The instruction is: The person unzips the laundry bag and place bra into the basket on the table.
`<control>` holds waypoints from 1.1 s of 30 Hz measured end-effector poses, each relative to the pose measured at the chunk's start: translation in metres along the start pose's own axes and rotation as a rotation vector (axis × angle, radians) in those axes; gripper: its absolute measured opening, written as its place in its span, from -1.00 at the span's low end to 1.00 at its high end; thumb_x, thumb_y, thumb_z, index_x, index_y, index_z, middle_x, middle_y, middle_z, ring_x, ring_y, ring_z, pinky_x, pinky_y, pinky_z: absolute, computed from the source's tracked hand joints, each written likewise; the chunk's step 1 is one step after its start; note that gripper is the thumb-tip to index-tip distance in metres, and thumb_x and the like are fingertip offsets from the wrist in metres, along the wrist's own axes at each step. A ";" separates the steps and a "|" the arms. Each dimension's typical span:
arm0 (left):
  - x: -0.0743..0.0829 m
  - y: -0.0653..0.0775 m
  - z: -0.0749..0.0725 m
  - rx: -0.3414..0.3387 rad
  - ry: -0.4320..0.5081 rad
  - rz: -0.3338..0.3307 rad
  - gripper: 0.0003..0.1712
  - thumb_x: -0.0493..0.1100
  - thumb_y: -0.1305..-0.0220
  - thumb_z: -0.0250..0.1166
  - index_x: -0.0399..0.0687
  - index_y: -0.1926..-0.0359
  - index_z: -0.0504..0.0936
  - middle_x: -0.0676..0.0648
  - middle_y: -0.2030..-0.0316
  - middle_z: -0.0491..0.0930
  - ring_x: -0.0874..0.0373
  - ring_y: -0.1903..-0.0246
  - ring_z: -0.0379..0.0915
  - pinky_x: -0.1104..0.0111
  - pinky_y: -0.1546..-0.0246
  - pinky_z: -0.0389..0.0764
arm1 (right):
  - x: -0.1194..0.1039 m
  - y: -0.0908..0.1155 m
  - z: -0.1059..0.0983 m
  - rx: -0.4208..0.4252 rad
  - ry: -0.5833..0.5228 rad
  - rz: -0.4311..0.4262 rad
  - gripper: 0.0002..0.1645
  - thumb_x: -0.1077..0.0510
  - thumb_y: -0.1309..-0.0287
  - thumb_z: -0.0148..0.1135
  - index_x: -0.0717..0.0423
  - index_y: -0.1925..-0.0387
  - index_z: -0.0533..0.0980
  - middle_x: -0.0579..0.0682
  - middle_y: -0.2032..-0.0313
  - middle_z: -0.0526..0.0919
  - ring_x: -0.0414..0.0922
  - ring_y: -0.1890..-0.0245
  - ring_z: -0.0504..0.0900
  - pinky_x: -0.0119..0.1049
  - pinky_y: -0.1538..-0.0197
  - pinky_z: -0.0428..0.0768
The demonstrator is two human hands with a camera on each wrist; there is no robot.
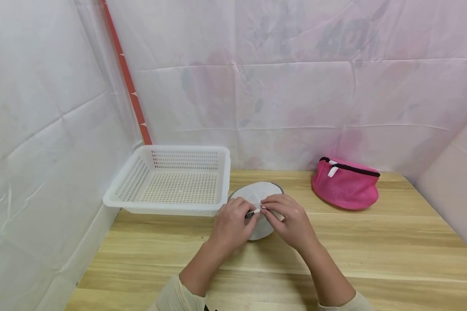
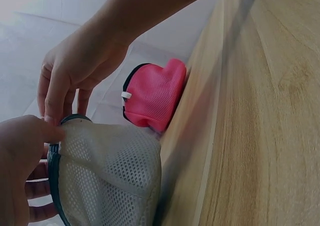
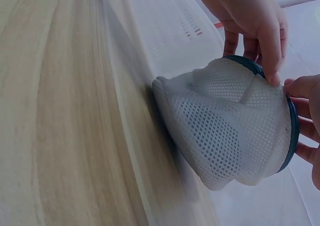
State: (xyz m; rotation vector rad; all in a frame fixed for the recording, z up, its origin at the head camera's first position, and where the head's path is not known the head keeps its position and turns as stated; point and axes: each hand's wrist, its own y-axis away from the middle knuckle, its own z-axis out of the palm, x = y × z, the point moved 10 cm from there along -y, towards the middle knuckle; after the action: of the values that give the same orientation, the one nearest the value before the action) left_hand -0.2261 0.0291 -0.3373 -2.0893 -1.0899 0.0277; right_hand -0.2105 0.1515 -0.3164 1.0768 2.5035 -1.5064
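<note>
A white mesh zip bag with dark teal edging is held up between the two hands, near the middle of the wooden table. My left hand pinches its edging on the left side, by a short dark-and-white piece at the zipper. From the right, the right hand pinches the edge close by, thumb and forefinger almost meeting the left hand's fingertips. The bag's mesh body hangs below the fingers, puffed out and creased, in the right wrist view. Other fingers of both hands lie behind the edging, partly hidden.
A white plastic basket with slotted walls stands at the back left, close to the left hand. A pink mesh bag with a black zipper and white pull sits at the back right. White sheeting encloses the wooden table.
</note>
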 end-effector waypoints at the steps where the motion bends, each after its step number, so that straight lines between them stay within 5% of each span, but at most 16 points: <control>1: 0.001 0.000 -0.001 0.007 -0.001 0.009 -0.81 0.02 -0.18 0.41 0.07 0.24 0.72 0.13 0.34 0.62 0.21 0.29 0.55 0.35 0.34 0.60 | -0.001 0.000 0.000 0.004 -0.005 -0.001 -0.81 0.37 0.08 0.46 0.18 0.33 0.71 0.04 0.25 0.74 -0.04 0.16 0.67 -0.58 -0.19 0.44; 14: 0.007 0.001 -0.004 0.056 -0.008 0.050 -0.84 0.01 -0.12 0.48 0.07 0.34 0.77 0.16 0.42 0.62 0.28 0.42 0.55 0.42 0.46 0.59 | 0.002 0.003 -0.010 0.187 0.053 0.085 -0.92 0.35 -0.02 0.38 0.22 0.37 0.69 0.04 0.35 0.75 -0.01 0.22 0.69 -0.59 -0.12 0.49; 23: 0.005 0.000 -0.002 0.025 -0.012 0.035 -0.83 0.01 -0.11 0.49 0.07 0.31 0.79 0.15 0.38 0.65 0.27 0.38 0.57 0.41 0.43 0.62 | 0.019 0.006 -0.018 0.194 0.103 0.208 -0.90 0.34 -0.03 0.40 0.24 0.34 0.70 0.08 0.26 0.75 0.01 0.18 0.71 -0.67 -0.10 0.45; 33: -0.003 -0.002 -0.004 0.037 -0.027 -0.016 -0.82 -0.04 -0.05 0.52 0.07 0.30 0.79 0.14 0.35 0.69 0.24 0.37 0.62 0.40 0.41 0.64 | 0.016 0.004 -0.024 0.211 0.102 0.159 -0.87 0.38 0.04 0.44 0.24 0.36 0.70 0.07 0.33 0.75 -0.02 0.26 0.70 -0.68 -0.04 0.48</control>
State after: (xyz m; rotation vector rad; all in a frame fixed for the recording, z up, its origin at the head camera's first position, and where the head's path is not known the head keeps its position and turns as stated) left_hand -0.2279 0.0247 -0.3340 -2.0524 -1.1143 0.0676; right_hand -0.2131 0.1800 -0.3127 1.3802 2.2933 -1.7387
